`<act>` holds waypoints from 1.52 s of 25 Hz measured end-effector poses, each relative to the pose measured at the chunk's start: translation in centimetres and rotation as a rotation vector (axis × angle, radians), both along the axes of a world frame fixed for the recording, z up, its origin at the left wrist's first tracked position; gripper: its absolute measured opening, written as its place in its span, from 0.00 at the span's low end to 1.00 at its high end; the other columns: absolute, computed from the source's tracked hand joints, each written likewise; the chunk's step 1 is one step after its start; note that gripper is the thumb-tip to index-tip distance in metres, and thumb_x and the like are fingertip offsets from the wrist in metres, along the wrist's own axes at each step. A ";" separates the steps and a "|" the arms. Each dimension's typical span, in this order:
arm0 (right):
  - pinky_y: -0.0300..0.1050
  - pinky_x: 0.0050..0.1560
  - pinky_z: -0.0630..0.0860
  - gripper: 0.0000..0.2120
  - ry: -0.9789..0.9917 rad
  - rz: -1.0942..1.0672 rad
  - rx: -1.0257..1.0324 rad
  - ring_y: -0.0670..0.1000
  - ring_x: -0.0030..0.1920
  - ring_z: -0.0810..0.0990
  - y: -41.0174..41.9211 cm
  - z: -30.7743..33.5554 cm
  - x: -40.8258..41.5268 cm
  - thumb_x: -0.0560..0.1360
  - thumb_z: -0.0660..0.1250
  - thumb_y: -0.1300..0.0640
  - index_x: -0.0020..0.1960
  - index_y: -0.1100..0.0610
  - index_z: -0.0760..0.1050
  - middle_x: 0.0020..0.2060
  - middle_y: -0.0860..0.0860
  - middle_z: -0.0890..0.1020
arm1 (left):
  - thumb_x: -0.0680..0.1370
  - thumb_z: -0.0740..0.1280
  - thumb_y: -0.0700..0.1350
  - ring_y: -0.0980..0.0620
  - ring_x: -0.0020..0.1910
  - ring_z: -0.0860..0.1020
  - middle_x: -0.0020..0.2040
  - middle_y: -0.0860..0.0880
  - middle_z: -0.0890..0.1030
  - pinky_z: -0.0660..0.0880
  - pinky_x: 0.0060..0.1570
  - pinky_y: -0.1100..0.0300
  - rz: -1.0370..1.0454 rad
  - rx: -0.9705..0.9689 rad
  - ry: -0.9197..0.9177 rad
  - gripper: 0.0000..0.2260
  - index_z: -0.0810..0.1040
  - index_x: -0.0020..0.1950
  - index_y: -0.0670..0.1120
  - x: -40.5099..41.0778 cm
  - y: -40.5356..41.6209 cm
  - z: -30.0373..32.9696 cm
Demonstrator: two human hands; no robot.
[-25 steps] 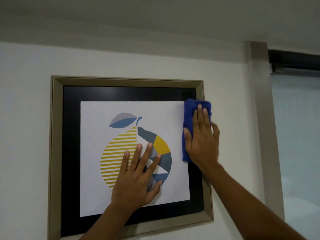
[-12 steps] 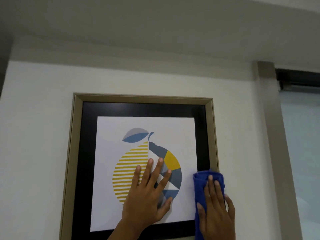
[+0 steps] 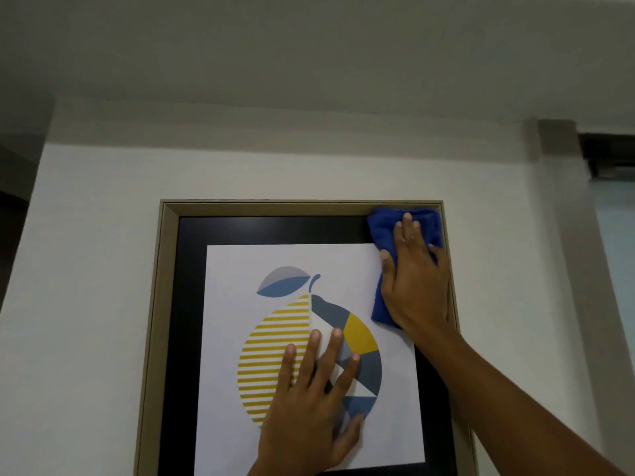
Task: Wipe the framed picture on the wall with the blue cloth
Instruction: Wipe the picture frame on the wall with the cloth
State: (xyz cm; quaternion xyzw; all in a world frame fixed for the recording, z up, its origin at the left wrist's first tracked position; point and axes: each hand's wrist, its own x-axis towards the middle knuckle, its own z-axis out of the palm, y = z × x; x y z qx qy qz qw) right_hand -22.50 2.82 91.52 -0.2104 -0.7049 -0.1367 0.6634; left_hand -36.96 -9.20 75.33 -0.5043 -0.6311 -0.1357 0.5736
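Note:
The framed picture (image 3: 192, 231) hangs on the white wall: a beige frame, a black mat and a white print of a striped yellow and blue fruit. My right hand (image 3: 414, 283) presses the folded blue cloth (image 3: 385, 228) flat against the glass at the frame's top right corner, fingers pointing up. The hand covers most of the cloth. My left hand (image 3: 309, 407) lies flat on the glass over the lower middle of the print, fingers spread, holding nothing. The frame's bottom edge is out of view.
A white wall (image 3: 86, 304) surrounds the frame, with the ceiling (image 3: 309, 63) close above. A beige pillar (image 3: 563, 235) and a window with a dark rail (image 3: 608, 156) stand to the right.
My right hand slid the blue cloth down the frame's right side, then back up to the top right corner. My left hand stayed flat on the print. The view tilted upward.

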 end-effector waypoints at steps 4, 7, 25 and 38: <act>0.57 0.68 0.64 0.25 -0.108 -0.194 0.184 0.57 0.74 0.66 1.3 0.5 2.3 0.82 0.57 0.48 0.75 0.59 0.66 0.75 0.57 0.65 | 0.77 0.55 0.69 0.37 0.79 0.57 0.81 0.42 0.62 0.52 0.75 0.37 0.010 0.007 0.018 0.35 0.64 0.80 0.51 -0.2 0.2 -0.2; 0.58 0.65 0.66 0.24 -0.156 -0.309 0.200 0.59 0.70 0.71 1.6 0.8 2.9 0.82 0.58 0.46 0.74 0.57 0.68 0.73 0.59 0.69 | 0.77 0.55 0.70 0.36 0.79 0.57 0.80 0.42 0.62 0.50 0.75 0.36 0.026 -0.002 0.042 0.35 0.66 0.79 0.51 -0.1 0.4 0.0; 0.51 0.68 0.59 0.27 -0.049 -0.135 0.002 0.49 0.78 0.52 2.0 -22.6 3.0 0.83 0.44 0.47 0.79 0.54 0.51 0.80 0.46 0.50 | 0.77 0.57 0.70 0.37 0.80 0.56 0.82 0.43 0.59 0.49 0.77 0.36 -0.018 0.028 0.063 0.36 0.63 0.80 0.52 -0.5 0.5 -0.1; 0.56 0.64 0.71 0.27 -0.149 -0.208 -0.192 0.59 0.70 0.63 -0.5 -25.7 1.8 0.83 0.38 0.47 0.73 0.62 0.59 0.71 0.61 0.70 | 0.79 0.57 0.66 0.38 0.82 0.52 0.83 0.42 0.55 0.48 0.78 0.37 -0.038 0.059 0.097 0.35 0.57 0.82 0.50 -0.3 0.2 -0.1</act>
